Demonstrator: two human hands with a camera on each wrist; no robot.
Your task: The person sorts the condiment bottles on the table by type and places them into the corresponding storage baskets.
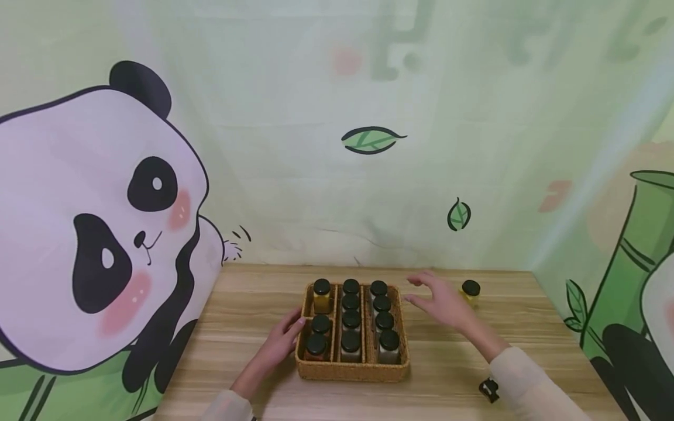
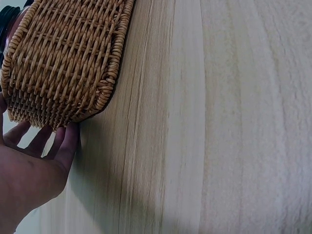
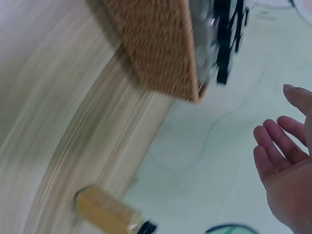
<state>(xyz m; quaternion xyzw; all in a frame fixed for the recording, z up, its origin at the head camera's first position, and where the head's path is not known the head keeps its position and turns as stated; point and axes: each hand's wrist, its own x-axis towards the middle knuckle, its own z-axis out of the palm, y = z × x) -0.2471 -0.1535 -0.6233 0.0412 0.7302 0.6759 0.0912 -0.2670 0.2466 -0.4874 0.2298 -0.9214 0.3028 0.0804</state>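
A woven wicker basket (image 1: 354, 372) holds several small glass jars with black lids in divided columns. One yellow jar (image 1: 322, 297) stands alone in the back left compartment; two jars with reddish contents (image 1: 316, 348) share the compartment in front of it. My left hand (image 1: 279, 344) touches the basket's left side, its fingertips against the lower weave in the left wrist view and its thumb at the rim. Past the basket's back right corner, my right hand (image 1: 439, 301) is raised with fingers spread, holding nothing. Another yellow jar (image 3: 108, 209) stands on the table just beyond it.
A small black object (image 1: 489, 390) lies near the right forearm. The wooden table (image 1: 447, 362) ends at the back against a cloth backdrop (image 1: 295, 193) printed with pandas, leaves and bamboo.
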